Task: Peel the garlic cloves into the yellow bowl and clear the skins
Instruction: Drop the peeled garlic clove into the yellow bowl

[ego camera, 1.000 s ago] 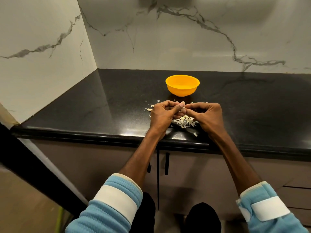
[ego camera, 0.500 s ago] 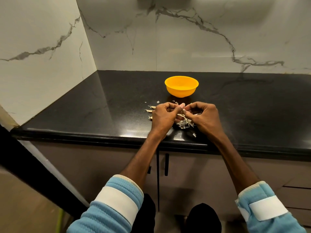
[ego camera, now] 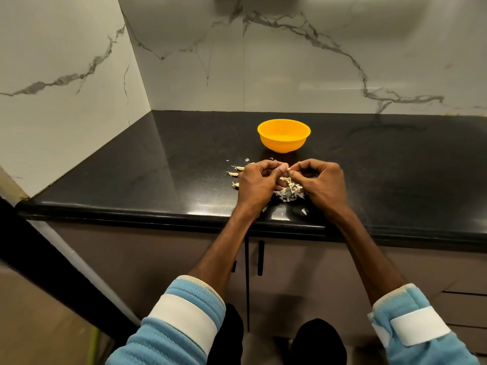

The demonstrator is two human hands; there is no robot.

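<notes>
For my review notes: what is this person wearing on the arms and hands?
The left sleeve and right sleeve are light blue textured knit with a cream edge at the cuff, each wrapped by a broad white band. The forearms are bare. The left hand and right hand are bare too: no gloves, and no ring or watch shows.

Your right hand (ego camera: 325,184) has eased off the left hand (ego camera: 257,184) a touch, and a pale tip of the garlic clove (ego camera: 289,169) now shows between them.
</notes>
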